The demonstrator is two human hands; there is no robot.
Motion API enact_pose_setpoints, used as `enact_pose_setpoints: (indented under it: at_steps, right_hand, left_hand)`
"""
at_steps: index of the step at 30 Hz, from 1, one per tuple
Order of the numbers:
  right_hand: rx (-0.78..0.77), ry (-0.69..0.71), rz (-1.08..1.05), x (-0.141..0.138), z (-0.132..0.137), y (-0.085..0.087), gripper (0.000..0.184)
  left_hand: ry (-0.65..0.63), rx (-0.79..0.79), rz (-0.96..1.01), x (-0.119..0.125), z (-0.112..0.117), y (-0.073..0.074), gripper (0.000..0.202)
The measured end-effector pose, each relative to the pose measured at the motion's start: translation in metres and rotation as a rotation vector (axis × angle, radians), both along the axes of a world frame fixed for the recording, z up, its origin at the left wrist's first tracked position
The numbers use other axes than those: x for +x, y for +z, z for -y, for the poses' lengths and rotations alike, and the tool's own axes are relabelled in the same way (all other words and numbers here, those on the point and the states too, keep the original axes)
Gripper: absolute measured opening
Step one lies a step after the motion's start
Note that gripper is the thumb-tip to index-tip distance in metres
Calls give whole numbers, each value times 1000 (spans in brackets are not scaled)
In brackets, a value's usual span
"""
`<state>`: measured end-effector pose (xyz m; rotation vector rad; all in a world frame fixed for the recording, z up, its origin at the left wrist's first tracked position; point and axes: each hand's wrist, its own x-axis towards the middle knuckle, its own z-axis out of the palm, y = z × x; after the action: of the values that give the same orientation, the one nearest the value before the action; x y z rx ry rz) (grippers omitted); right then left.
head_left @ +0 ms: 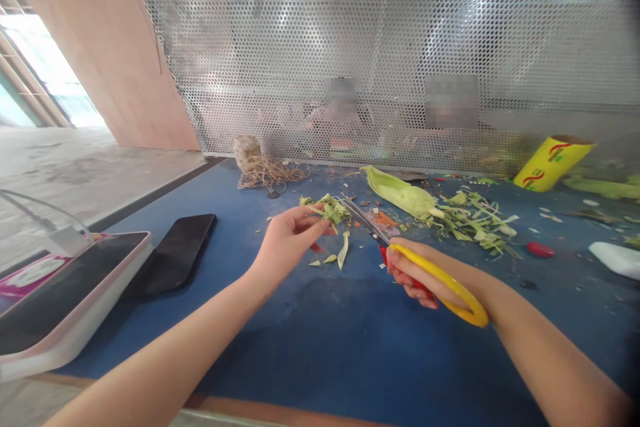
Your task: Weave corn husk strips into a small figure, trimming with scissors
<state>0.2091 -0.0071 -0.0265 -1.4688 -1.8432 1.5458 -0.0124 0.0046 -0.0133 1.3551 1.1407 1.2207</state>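
Observation:
My right hand (413,273) grips a pair of scissors (440,275) with yellow and red handles. Their blades point up and left, close to a bundle of green husk strips (333,211). Fingers pinched together, my left hand (295,230) holds that bundle just above the blue table. A few cut husk pieces (343,251) lie below it. Behind the scissors rests an ear of corn in its pale green husk (403,193). A pile of shredded husk (475,220) spreads to its right.
A perforated metal screen (300,47) stands along the back of the blue table (310,340). Tangled twine (270,173) lies at back left, a black phone (175,253) and a white-edged device (75,293) at left. At right are a yellow roll (553,163), a red object (541,249) and a white object (617,259).

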Motion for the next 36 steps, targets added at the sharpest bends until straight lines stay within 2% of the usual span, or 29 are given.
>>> enact_pose_setpoints:
  at_steps: [4, 10, 13, 17, 23, 26, 36]
  right_hand:
    - [40, -10, 85, -2, 0, -3, 47]
    - [214, -3, 208, -6, 1, 0, 43]
    - [243, 1, 248, -8, 2, 2, 42]
    - [233, -5, 281, -8, 1, -2, 41]
    - [99, -20, 168, -3, -3, -14, 49]
    - [100, -21, 145, -2, -4, -17, 51]
    - [96, -22, 184, -4, -1, -5, 52]
  left_hand:
    - [4, -59, 60, 3, 2, -2, 22]
    - [25, -33, 58, 5, 4, -2, 24]
    - [9, -32, 45, 5, 4, -3, 23]
    - [2, -9, 27, 5, 5, -4, 22]
    - [-8, -4, 18, 5, 6, -4, 24]
    - [-10, -6, 15, 5, 6, -4, 23]
    - [-12, -10, -7, 6, 6, -5, 20]
